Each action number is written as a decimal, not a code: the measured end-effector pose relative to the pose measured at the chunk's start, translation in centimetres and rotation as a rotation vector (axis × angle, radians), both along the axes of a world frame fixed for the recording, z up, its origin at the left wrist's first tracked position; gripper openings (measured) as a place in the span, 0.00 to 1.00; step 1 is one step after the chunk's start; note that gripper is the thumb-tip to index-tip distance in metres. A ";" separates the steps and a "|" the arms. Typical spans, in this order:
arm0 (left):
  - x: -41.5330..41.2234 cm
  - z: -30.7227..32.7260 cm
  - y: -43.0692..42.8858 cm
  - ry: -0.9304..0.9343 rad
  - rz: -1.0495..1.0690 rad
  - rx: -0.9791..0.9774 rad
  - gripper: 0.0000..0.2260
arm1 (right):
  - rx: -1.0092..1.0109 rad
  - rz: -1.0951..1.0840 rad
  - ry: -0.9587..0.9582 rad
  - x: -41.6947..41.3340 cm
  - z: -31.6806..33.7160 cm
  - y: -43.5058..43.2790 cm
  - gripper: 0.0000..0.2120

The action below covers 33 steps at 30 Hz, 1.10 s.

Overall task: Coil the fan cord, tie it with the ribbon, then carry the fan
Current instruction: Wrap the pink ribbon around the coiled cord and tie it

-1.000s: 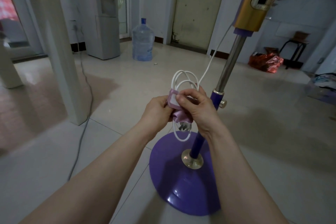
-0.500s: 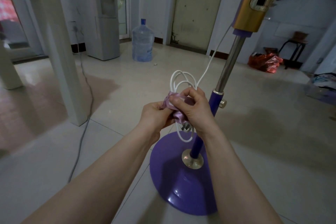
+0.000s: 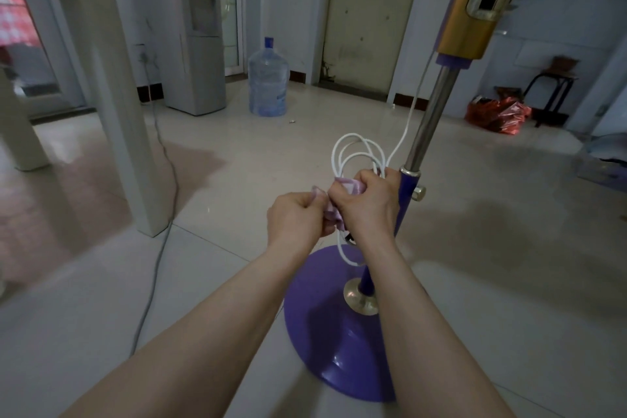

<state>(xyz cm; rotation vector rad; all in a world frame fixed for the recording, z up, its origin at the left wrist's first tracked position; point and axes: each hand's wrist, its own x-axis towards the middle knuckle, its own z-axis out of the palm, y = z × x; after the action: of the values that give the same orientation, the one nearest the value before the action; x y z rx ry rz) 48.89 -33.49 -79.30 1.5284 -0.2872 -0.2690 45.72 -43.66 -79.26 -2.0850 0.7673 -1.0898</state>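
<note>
A standing fan rises at the right, with a round purple base (image 3: pixel 325 332), a steel pole (image 3: pixel 425 122) and a gold control housing (image 3: pixel 475 7). Its white cord (image 3: pixel 356 153) is gathered in loops just left of the pole, and one strand runs up to the housing. A pink ribbon (image 3: pixel 349 187) is wrapped around the middle of the loops. My left hand (image 3: pixel 297 219) pinches one ribbon end. My right hand (image 3: pixel 368 204) grips the ribbon and the coil together. The plug hangs partly hidden below my right hand.
A white pillar (image 3: pixel 112 95) stands on the left with a grey cable (image 3: pixel 159 214) trailing along the tiled floor. Further back are a water dispenser (image 3: pixel 200 44), a blue water bottle (image 3: pixel 268 81), a door (image 3: pixel 366 17), a red bag (image 3: pixel 497 114) and a stool (image 3: pixel 553 85).
My two hands have moved a little apart, the left one drawing a ribbon end out to the left. The coil stays in my right hand beside the pole.
</note>
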 end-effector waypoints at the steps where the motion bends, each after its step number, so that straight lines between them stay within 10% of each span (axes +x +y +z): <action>1: 0.2 0.1 0.1 0.066 0.016 -0.029 0.16 | 0.002 -0.010 0.010 0.0 -0.2 0.0 0.14; 8: 0.9 1.5 0.8 0.291 0.141 -0.190 0.11 | 0.009 0.007 0.025 0.1 -0.2 -0.4 0.11; 21: 0.1 2.1 0.6 -0.290 0.112 0.169 0.14 | -0.051 0.126 0.009 -0.4 -0.5 0.7 0.15; 33: 0.5 1.0 0.2 -0.036 0.002 0.060 0.12 | 0.382 0.466 -0.076 -0.9 0.6 -1.4 0.10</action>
<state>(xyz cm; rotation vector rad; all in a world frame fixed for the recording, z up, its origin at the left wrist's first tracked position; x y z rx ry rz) 49.39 -33.26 -78.32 1.5937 -0.3085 -0.2509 44.81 -45.03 -78.67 -1.7608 0.3827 -0.6968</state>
